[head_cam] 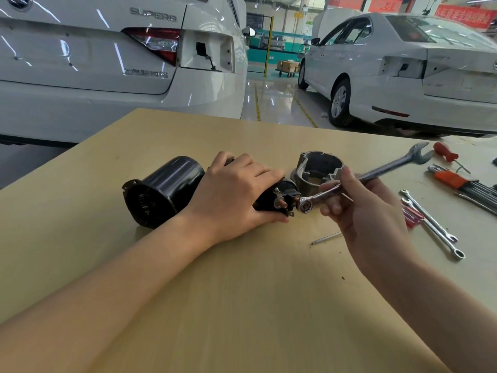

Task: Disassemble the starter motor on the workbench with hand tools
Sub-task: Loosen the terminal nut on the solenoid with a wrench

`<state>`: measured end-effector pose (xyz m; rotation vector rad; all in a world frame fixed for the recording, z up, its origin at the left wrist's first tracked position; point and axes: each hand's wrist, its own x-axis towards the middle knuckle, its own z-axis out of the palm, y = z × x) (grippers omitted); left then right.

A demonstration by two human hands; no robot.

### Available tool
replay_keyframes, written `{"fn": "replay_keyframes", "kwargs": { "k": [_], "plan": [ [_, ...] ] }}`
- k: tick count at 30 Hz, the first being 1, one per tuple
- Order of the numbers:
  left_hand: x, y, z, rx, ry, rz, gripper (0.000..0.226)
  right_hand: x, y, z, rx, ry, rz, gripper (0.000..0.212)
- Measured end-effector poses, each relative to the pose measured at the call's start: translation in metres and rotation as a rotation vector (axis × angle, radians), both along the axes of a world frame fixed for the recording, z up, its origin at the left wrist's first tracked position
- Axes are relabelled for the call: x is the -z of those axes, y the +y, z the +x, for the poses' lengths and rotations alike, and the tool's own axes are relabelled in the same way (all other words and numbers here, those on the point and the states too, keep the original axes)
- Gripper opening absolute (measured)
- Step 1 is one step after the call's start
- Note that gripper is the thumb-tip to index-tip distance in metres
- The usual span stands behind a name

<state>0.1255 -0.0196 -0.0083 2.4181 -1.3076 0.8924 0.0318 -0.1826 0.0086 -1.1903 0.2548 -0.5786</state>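
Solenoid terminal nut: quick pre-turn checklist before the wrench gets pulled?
1. Ring end of the combination wrench seated on the terminal nut: cannot tell; it sits right at the copper stud, engagement hidden.
2. Solenoid braced: ok; left hand grips it against the workbench.
3. Wrench grip: ok; right hand holds the shank, though close to the ring end, so leverage is short.
4. Swing path: not ok; the grey aluminium housing stands right behind the wrench.
5. Left fingers clear of the ring end: not ok; fingertips lie close beside the terminals.
6. Black motor casing stable: ok; lying on its side on the bench.
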Motion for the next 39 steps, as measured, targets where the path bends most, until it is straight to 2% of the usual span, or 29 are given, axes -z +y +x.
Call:
{"fn": "replay_keyframes", "kwargs": {
  "k": [7, 12, 16, 18, 22, 24, 27, 30, 32, 35, 39],
  "plan": [
    [-0.001, 0.001, -0.001, -0.002, -0.001, 0.024, 0.067, -0.012, 0.007, 0.002, -0.036, -0.091, -0.556, 0.003],
    [-0.001, 0.000, 0.001, -0.012, -0.014, 0.039, 0.067, -0.007, 0.012, 0.005, -0.013, -0.151, -0.914, 0.015],
    [-0.001, 0.000, 0.001, -0.008, -0.035, 0.020, 0.055, -0.003, 0.020, 0.007, -0.028, -0.237, -1.234, 0.006],
    [-0.004, 0.000, -0.002, -0.004, 0.009, 0.027, 0.052, -0.001, 0.023, 0.006, -0.113, -0.267, -1.421, 0.005],
    [-0.006, 0.001, -0.002, -0.045, 0.017, 0.120, 0.056, 0.002, 0.024, 0.001, -0.202, -0.271, -1.768, 0.017],
    [-0.004, 0.002, 0.001, -0.038, -0.016, 0.104, 0.042, -0.001, 0.024, -0.002, -0.208, -0.277, -1.887, 0.023],
    [-0.001, 0.000, 0.002, -0.029, -0.037, 0.048, 0.037, -0.003, 0.022, -0.004, -0.258, -0.290, -1.977, 0.023],
    [-0.002, 0.001, 0.000, -0.014, -0.021, 0.066, 0.049, -0.005, 0.015, -0.008, -0.270, -0.318, -1.884, 0.029],
    [-0.003, 0.001, 0.000, -0.018, -0.025, 0.079, 0.049, -0.005, 0.014, -0.009, -0.297, -0.313, -1.862, 0.030],
    [-0.004, 0.001, -0.003, -0.019, 0.034, 0.070, 0.051, -0.004, 0.014, -0.009, -0.335, -0.290, -1.986, 0.032],
    [-0.005, 0.001, -0.005, -0.015, 0.055, 0.054, 0.057, 0.001, 0.016, -0.009, -0.269, -0.377, -2.073, 0.023]
  ]
}}
